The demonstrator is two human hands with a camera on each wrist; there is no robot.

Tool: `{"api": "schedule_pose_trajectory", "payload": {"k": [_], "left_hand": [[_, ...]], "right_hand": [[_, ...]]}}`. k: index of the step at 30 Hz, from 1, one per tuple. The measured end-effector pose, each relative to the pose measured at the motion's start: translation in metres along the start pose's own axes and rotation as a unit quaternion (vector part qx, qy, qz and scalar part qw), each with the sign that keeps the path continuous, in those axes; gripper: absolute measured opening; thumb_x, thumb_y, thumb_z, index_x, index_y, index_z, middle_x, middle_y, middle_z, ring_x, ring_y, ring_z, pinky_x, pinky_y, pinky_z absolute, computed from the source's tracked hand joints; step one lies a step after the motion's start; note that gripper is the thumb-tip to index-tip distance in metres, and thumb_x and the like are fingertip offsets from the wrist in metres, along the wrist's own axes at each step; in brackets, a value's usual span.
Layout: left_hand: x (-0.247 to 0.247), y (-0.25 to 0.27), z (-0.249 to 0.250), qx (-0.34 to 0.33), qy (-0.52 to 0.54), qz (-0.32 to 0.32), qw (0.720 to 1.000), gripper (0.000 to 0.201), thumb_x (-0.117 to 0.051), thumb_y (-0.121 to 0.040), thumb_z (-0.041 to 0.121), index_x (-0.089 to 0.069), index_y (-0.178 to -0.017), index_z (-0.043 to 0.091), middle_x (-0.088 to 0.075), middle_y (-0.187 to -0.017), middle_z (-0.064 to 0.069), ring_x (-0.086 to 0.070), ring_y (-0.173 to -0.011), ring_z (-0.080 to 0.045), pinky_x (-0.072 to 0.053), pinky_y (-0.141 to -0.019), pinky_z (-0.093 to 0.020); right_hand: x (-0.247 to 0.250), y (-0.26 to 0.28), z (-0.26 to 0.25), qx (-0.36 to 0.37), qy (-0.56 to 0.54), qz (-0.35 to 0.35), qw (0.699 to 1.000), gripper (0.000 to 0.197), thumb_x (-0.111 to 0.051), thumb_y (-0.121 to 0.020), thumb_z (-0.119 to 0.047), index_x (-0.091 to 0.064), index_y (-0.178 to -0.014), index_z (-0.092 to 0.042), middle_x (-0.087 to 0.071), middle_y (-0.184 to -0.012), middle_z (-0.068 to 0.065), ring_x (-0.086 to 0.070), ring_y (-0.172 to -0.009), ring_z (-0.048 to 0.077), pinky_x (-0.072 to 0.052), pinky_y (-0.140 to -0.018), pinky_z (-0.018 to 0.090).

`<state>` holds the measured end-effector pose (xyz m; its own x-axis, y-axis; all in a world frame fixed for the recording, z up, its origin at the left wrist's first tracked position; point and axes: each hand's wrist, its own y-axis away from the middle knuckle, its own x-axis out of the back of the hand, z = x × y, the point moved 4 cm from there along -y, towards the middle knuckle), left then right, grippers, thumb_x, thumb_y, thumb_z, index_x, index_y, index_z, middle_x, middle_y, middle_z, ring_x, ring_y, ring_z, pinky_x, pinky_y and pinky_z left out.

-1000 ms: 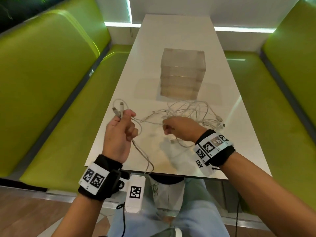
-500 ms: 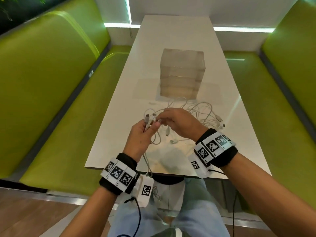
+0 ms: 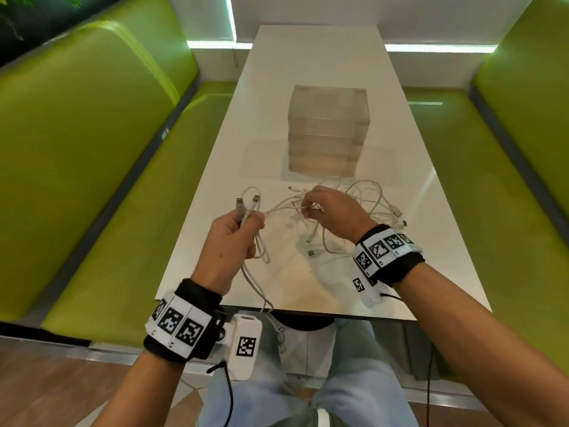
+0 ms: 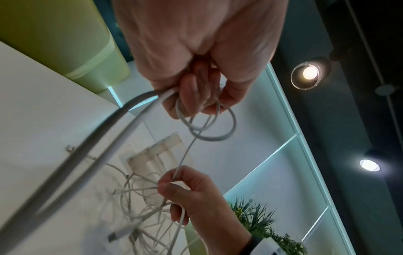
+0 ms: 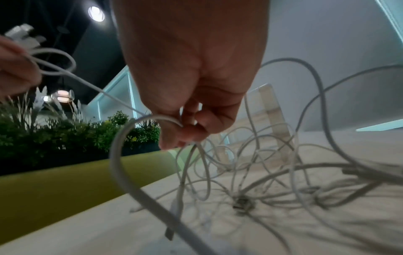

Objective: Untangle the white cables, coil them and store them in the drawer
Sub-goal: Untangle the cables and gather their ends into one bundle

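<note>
A: We see the left hand (image 3: 231, 241) closed in a fist round white cable strands, with two plug ends (image 3: 247, 203) sticking up above the thumb and a small loop (image 4: 212, 124) hanging under the fingers in the left wrist view.

B: And the right hand (image 3: 331, 211) pinches a thin strand (image 4: 185, 153) that runs taut across from that left fist (its other fingers are curled round further cable).

A: Where do we place the rest of the white cables (image 3: 354, 211)?

B: The tangle lies on the white counter (image 3: 308, 72), under and just beyond the right hand, with several plugs (image 3: 311, 253) loose on the surface. One strand droops from the left hand over the near counter edge.

A: And the drawer unit (image 3: 328, 131)?

B: It stands on the counter beyond the tangle, a clear stacked block. We cannot tell whether any drawer is pulled out. Green bench seats (image 3: 92, 180) flank the counter on both sides.
</note>
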<state>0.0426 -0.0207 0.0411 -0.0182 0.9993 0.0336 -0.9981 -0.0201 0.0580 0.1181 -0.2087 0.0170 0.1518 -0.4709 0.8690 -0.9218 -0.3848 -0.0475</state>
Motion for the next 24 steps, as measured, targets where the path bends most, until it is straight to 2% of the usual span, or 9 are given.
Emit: {"api": "schedule_pose_trajectory", "payload": {"k": [2, 5, 7, 9, 12, 16, 20, 22, 24], "left_hand": [[0.007, 0.000, 0.000, 0.003, 0.017, 0.015, 1.000, 0.026, -0.051, -0.095, 0.013, -0.051, -0.069, 0.012, -0.029, -0.046, 0.011, -0.026, -0.042, -0.009, -0.029, -0.045, -0.021], [0.008, -0.003, -0.007, 0.008, 0.024, 0.031, 0.999, 0.025, -0.054, -0.094, 0.017, -0.053, -0.070, 0.010, -0.028, -0.051, 0.009, -0.026, -0.045, -0.008, -0.031, -0.046, -0.019], [-0.002, -0.007, -0.011, 0.011, 0.000, 0.015, 1.000, 0.021, -0.058, -0.093, 0.020, -0.055, -0.074, 0.011, -0.031, -0.053, 0.009, -0.029, -0.047, -0.006, -0.032, -0.047, -0.020], [-0.016, -0.012, -0.015, 0.016, -0.025, -0.001, 1.000, 0.015, -0.060, -0.092, 0.021, -0.061, -0.078, 0.015, -0.040, -0.052, 0.014, -0.035, -0.047, -0.002, -0.033, -0.049, -0.018], [-0.030, -0.018, -0.016, 0.026, -0.020, 0.018, 0.999, 0.011, -0.061, -0.091, 0.023, -0.067, -0.083, 0.018, -0.054, -0.053, 0.018, -0.043, -0.048, 0.003, -0.036, -0.050, -0.016], [-0.032, -0.017, -0.018, 0.034, -0.003, 0.044, 0.998, 0.015, -0.062, -0.091, 0.023, -0.061, -0.078, 0.015, -0.048, -0.047, 0.018, -0.041, -0.045, 0.001, -0.036, -0.049, -0.015], [-0.027, -0.017, -0.028, 0.086, 0.033, 0.051, 0.994, 0.027, -0.065, -0.087, 0.033, -0.058, -0.080, 0.008, -0.032, -0.060, 0.001, -0.029, -0.049, -0.010, -0.030, -0.047, -0.021], [-0.028, -0.017, -0.026, 0.088, 0.091, 0.054, 0.991, 0.020, -0.064, -0.089, 0.024, -0.060, -0.084, 0.005, -0.031, -0.057, 0.002, -0.025, -0.047, -0.009, -0.028, -0.045, -0.020], [-0.029, -0.016, -0.021, 0.071, 0.128, 0.064, 0.987, 0.009, -0.061, -0.091, 0.013, -0.062, -0.085, 0.006, -0.033, -0.050, 0.007, -0.025, -0.045, -0.007, -0.027, -0.045, -0.019]], "right_hand": [[0.003, -0.002, 0.001, 0.000, -0.010, 0.010, 1.000, 0.014, -0.057, -0.090, -0.021, -0.067, -0.099, -0.016, -0.063, -0.103, -0.002, -0.061, -0.094, 0.019, -0.044, -0.073, 0.029], [0.004, -0.001, -0.008, 0.034, -0.068, 0.019, 0.997, 0.019, -0.056, -0.091, -0.014, -0.071, -0.103, -0.011, -0.064, -0.099, 0.002, -0.065, -0.093, 0.018, -0.052, -0.080, 0.039], [0.004, 0.002, -0.018, 0.074, -0.095, 0.033, 0.992, 0.018, -0.057, -0.089, -0.007, -0.072, -0.100, -0.008, -0.061, -0.092, 0.002, -0.067, -0.087, 0.016, -0.054, -0.078, 0.041], [0.003, 0.005, -0.029, 0.113, -0.086, 0.037, 0.989, 0.016, -0.060, -0.087, -0.007, -0.073, -0.097, -0.007, -0.060, -0.089, 0.006, -0.064, -0.081, 0.020, -0.053, -0.073, 0.042], [0.002, 0.011, -0.035, 0.135, -0.086, 0.049, 0.986, 0.015, -0.061, -0.086, -0.004, -0.072, -0.095, -0.005, -0.058, -0.087, 0.010, -0.059, -0.076, 0.022, -0.052, -0.069, 0.044], [0.005, 0.015, -0.029, 0.130, -0.115, 0.081, 0.982, 0.016, -0.058, -0.087, 0.000, -0.072, -0.096, -0.004, -0.058, -0.088, 0.012, -0.064, -0.079, 0.022, -0.055, -0.072, 0.041], [0.003, 0.017, -0.032, 0.131, -0.147, 0.089, 0.976, 0.021, -0.055, -0.085, -0.009, -0.071, -0.095, -0.001, -0.057, -0.087, 0.014, -0.063, -0.078, 0.028, -0.055, -0.072, 0.044], [0.001, 0.017, -0.033, 0.122, -0.164, 0.062, 0.977, 0.019, -0.058, -0.087, -0.010, -0.071, -0.098, -0.002, -0.057, -0.088, 0.013, -0.063, -0.080, 0.025, -0.055, -0.075, 0.037], [-0.002, 0.015, -0.032, 0.102, -0.156, 0.037, 0.982, 0.017, -0.063, -0.087, -0.013, -0.071, -0.101, -0.006, -0.059, -0.090, 0.008, -0.058, -0.080, 0.016, -0.046, -0.075, 0.016]]}}
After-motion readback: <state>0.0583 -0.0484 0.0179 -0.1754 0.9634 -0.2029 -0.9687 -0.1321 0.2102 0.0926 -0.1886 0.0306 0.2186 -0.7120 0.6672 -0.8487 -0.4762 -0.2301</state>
